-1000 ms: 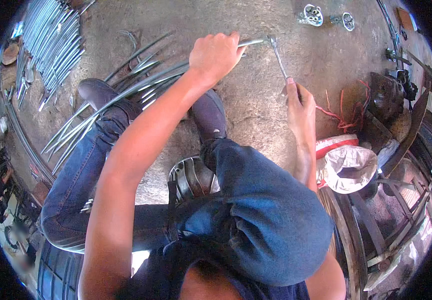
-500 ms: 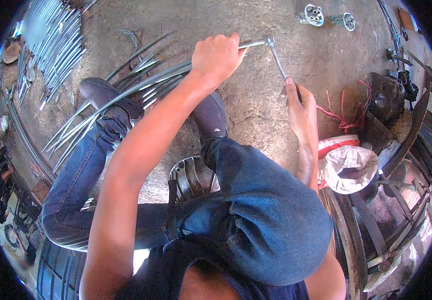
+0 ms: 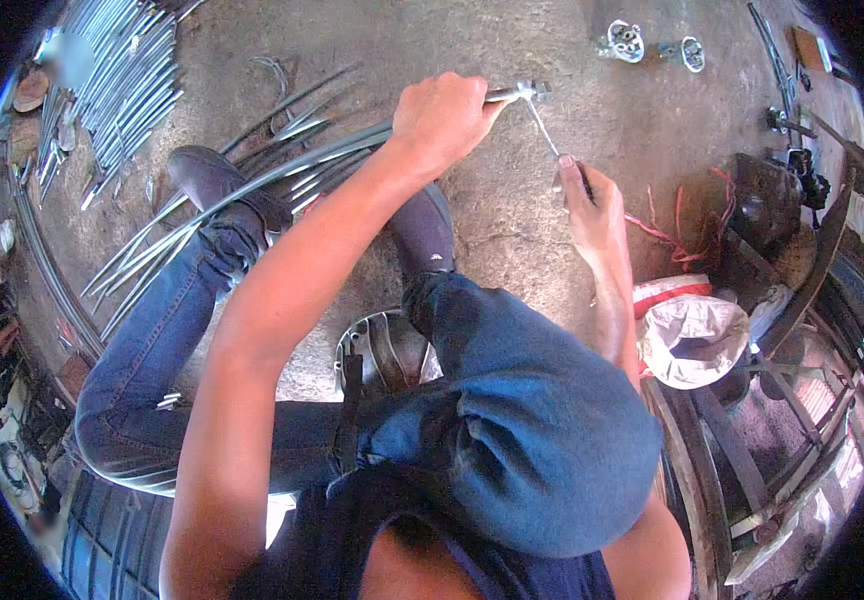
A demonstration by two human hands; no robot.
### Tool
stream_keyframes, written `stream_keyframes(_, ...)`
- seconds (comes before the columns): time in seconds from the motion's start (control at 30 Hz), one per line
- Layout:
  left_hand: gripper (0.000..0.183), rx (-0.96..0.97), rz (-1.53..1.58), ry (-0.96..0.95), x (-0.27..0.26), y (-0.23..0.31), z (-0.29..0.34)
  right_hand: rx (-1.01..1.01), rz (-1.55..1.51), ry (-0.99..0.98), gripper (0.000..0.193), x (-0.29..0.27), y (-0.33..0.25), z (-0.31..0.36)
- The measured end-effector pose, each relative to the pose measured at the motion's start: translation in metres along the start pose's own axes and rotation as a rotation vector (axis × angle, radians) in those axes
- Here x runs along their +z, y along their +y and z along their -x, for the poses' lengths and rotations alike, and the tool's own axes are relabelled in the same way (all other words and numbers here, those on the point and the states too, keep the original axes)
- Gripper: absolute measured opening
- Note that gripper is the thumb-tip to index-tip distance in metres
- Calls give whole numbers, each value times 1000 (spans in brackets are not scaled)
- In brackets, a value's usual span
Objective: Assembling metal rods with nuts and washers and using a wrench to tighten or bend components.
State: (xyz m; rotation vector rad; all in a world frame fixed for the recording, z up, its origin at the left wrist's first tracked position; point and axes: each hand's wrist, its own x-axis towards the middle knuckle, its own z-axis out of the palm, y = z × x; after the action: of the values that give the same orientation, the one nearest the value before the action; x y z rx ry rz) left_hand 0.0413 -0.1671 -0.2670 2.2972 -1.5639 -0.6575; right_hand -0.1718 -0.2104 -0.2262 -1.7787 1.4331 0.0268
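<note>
My left hand (image 3: 440, 122) is wrapped round one long metal rod (image 3: 337, 143) near its far end. That rod runs back to the lower left, over my shoe and lower leg. My right hand (image 3: 592, 205) is closed on a metal tool (image 3: 542, 127) with a thin shaft and a small crosswise head. The head is at the rod's tip; whether it is a wrench or a hammer I cannot tell. Several loose rods (image 3: 142, 258) lie beside and beneath the held one, by my left shoe (image 3: 210, 178). My right shoe (image 3: 422, 230) stands below my left hand.
Many rods (image 3: 132, 90) lie in rows at the upper left. Two small containers (image 3: 625, 42) of metal parts sit at the top right. A white sack (image 3: 697, 340), red strands (image 3: 687, 245) and dark metal parts (image 3: 767, 200) line the right. A ribbed metal cover (image 3: 387, 352) lies between my legs.
The tool has moved slightly left, its head now turned more along the rod. My left hand has shifted a little to the right, still gripping the rod.
</note>
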Motion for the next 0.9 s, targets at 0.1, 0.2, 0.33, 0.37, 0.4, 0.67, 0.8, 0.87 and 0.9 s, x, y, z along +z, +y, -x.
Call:
stream_keyframes(0.1, 44, 16, 29, 49, -22, 7, 4, -75, -61, 53, 44, -3, -3, 8)
stream_keyframes(0.2, 45, -15, 32, 97, -50, 18, 14, -96, -64, 96, 44, -13, -23, 27)
stream_keyframes(0.33, 49, 2, 26, 169, -88, 30, 33, -180, 3, 217, 42, -26, -60, 60)
stream_keyframes(0.37, 51, -3, 17, 207, -97, 27, 40, -225, 55, 269, 42, -26, -71, 67)
stream_keyframes(0.4, 52, 10, 27, 242, -105, 32, 44, -238, 63, 291, 42, -34, -77, 74)
stream_keyframes(0.67, 48, 35, 24, 399, -202, 63, 92, -403, 1, 214, 43, -99, -120, 117)
stream_keyframes(0.8, 40, 164, 66, 582, -239, 79, 130, -498, 187, 297, 43, -142, -162, 181)
stream_keyframes(0.87, 37, 179, 82, 626, -257, 96, 147, -570, 203, 364, 41, -158, -171, 215)
stream_keyframes(0.9, 34, 182, 101, 644, -264, 104, 157, -622, 218, 408, 38, -165, -174, 233)
